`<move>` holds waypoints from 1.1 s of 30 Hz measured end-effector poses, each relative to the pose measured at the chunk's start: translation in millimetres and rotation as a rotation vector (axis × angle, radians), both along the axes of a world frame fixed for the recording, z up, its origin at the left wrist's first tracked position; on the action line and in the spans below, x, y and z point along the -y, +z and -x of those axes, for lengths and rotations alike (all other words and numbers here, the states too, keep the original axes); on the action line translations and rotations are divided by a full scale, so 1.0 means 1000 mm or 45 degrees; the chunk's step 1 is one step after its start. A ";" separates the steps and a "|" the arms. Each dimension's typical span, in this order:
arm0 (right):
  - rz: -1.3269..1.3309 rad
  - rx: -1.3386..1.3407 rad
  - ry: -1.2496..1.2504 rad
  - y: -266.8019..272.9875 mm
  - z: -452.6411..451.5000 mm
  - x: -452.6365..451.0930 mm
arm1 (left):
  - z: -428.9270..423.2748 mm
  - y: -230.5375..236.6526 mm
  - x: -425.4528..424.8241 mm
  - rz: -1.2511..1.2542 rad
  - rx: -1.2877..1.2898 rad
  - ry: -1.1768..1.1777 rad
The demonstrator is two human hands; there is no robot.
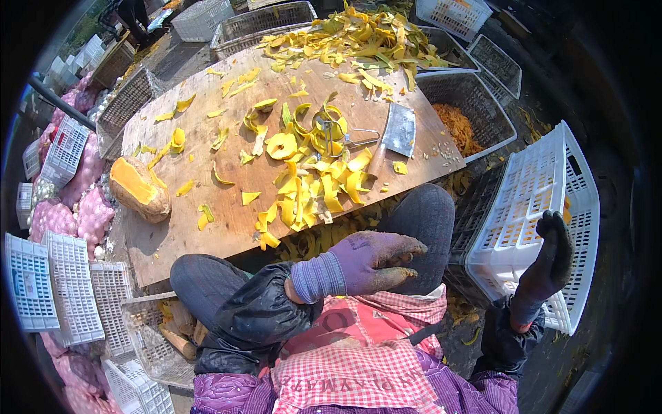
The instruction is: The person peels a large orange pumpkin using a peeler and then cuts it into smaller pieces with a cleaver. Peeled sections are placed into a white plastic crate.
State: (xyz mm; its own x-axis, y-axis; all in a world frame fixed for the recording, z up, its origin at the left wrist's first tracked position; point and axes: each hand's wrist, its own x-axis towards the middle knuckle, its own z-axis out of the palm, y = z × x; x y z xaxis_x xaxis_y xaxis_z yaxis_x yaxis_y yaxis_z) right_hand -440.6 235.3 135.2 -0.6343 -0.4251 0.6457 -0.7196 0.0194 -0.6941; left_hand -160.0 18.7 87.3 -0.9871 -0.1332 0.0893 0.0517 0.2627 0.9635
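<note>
My left hand (pixel 370 263), in a soiled purple knit glove, is held over my lap with its fingers apart and nothing in them. My right hand (pixel 548 264), in a dark stained glove, is raised beside the white plastic crate (pixel 532 202) at the right; it holds nothing that I can see. Before me on the plywood board (pixel 232 191) lie yellow squash peelings (pixel 310 191), a wire-framed peeler (pixel 331 138) among them, and a cleaver (pixel 399 129) with a wooden handle. A partly peeled squash (pixel 139 189) rests at the board's left edge.
A large heap of peelings (pixel 362 36) covers the board's far edge. Beyond its right corner a crate (pixel 465 83) holds orange shreds. A crate with squash pieces (pixel 155 341) stands by my left knee. Stacked crates (pixel 72 284) and pink net sacks (pixel 93 217) line the left. A person (pixel 133 18) stands far back.
</note>
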 end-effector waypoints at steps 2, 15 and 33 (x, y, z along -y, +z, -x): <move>-0.437 -0.306 0.326 -0.040 -0.036 0.106 | -0.047 -0.014 0.021 -0.082 0.174 0.319; -1.342 -0.380 0.888 -0.116 -0.066 0.368 | -0.098 -0.093 0.093 -0.193 0.457 1.212; -1.421 0.322 0.949 -0.110 -0.110 0.495 | -0.168 -0.114 0.209 -1.516 -0.251 1.668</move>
State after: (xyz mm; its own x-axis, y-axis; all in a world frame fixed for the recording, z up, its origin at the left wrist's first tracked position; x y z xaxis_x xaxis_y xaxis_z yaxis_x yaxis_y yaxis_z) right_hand -330.4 -259.8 25.7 -0.0761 -0.9293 -0.3614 -0.6628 0.3179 -0.6780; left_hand 8.3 -190.7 -26.7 -0.1803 -0.8221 -0.5401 0.5285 -0.5441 0.6517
